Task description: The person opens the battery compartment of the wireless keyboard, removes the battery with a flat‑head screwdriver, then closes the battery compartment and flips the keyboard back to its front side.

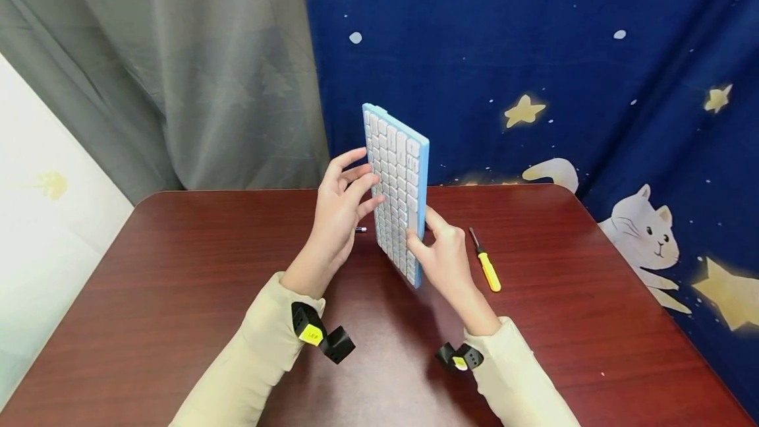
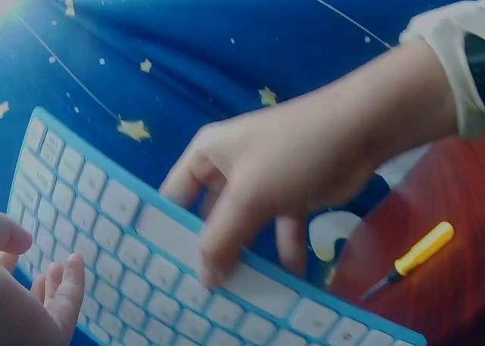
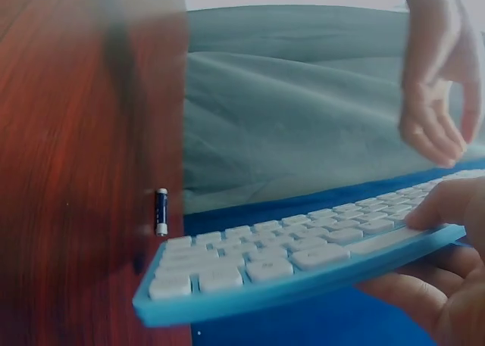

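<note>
A blue keyboard point(image 1: 396, 196) with white keys is held up on its end above the table, its keys turned toward the left. My right hand point(image 1: 443, 252) grips its long edge by the space bar, thumb on the key side and fingers behind, as the left wrist view also shows. My left hand point(image 1: 344, 206) is at the keyboard's other long edge with fingers loosely bent. In the right wrist view the left hand point(image 3: 439, 88) looks apart from the keys; whether any fingertip touches the edge I cannot tell.
A screwdriver point(image 1: 487, 265) with a yellow handle lies on the red-brown table point(image 1: 207, 295), right of the keyboard. Behind the keyboard lies a small battery point(image 3: 161, 212), mostly hidden in the head view. Grey and blue curtains point(image 1: 450, 71) hang at the table's far edge.
</note>
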Tool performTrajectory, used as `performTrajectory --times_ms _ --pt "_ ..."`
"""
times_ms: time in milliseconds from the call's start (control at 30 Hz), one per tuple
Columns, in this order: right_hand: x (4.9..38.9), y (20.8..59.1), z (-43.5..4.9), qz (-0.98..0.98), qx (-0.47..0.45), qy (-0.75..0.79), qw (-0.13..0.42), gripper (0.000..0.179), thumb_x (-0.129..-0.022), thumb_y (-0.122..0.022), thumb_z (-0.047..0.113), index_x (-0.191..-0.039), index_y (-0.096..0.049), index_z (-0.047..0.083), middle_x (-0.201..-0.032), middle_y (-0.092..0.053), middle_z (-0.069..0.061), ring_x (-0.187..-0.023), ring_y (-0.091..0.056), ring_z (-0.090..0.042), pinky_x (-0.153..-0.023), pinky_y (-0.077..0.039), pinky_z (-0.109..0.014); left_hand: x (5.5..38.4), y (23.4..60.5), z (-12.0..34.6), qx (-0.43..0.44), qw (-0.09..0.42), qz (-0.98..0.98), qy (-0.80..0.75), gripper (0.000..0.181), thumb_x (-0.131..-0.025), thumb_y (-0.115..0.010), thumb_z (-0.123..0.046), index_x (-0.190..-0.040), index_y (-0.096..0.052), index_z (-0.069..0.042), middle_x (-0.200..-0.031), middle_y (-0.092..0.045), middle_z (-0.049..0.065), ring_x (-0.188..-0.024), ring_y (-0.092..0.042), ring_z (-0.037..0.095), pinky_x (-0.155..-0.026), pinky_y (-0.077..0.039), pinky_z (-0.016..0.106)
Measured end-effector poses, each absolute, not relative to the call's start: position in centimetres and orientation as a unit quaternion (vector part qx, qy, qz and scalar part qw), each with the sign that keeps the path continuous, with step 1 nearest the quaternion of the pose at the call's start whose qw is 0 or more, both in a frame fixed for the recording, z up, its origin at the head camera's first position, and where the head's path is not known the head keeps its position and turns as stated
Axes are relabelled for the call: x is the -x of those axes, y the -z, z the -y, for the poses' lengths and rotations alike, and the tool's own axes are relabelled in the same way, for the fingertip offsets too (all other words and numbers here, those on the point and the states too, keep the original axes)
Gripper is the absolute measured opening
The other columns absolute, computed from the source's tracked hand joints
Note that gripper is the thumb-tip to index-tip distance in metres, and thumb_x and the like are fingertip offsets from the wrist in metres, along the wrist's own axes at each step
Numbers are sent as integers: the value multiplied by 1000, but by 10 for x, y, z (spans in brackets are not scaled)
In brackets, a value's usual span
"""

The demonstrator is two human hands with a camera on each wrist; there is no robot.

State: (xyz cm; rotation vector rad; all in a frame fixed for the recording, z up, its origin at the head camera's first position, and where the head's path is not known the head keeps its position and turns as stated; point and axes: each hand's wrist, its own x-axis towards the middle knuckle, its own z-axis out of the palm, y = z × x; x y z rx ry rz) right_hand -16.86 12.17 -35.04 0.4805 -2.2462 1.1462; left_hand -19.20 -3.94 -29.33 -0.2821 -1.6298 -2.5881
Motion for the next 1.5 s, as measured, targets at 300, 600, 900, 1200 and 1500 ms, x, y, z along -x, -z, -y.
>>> performTrajectory --times_ms 300,600,900,1200,1500 --pt "175 347 -123 814 -145 -494 269 35 -79 -66 0 -113 -61 0 -101 -67 -13 -86 -65 -20 -75 -51 -35 199 330 39 26 -11 569 822 36 -89 -52 2 -125 -48 1 -113 -49 13 -92 -51 14 -77 -49 31" --pt "165 322 -115 801 -125 -525 259 35 -78 -66 -7 -112 -60 -8 -100 -65 -22 -85 -65 -30 -74 -50 -43 196 372 32 -57 -38 615 785 34 -86 -54 -2 -120 -52 -2 -108 -53 12 -89 -51 15 -74 -46 31" --pt "159 303 -105 793 -107 -545 250 38 -78 -64 -8 -116 -56 -11 -105 -63 -23 -87 -64 -32 -77 -49 -43 185 409 26 -127 -53 567 812 40 -87 -52 -1 -125 -42 0 -114 -44 16 -101 -49 22 -90 -41 43" --pt "163 306 -110 763 -81 -597 234 38 -81 -63 -4 -119 -55 -6 -102 -64 -22 -85 -64 -30 -58 -52 -24 182 417 30 -91 -72 440 890 45 -91 -46 6 -131 -29 -5 -108 -46 13 -92 -57 18 -76 -48 32" --pt "182 324 -129 705 -119 -647 265 76 -75 -67 -7 -138 -27 8 -112 -57 -17 -90 -61 -23 -74 -49 -25 183 413 49 -73 -37 470 879 43 -86 -53 11 -121 -40 -9 -95 -53 7 -77 -59 12 -65 -50 25"
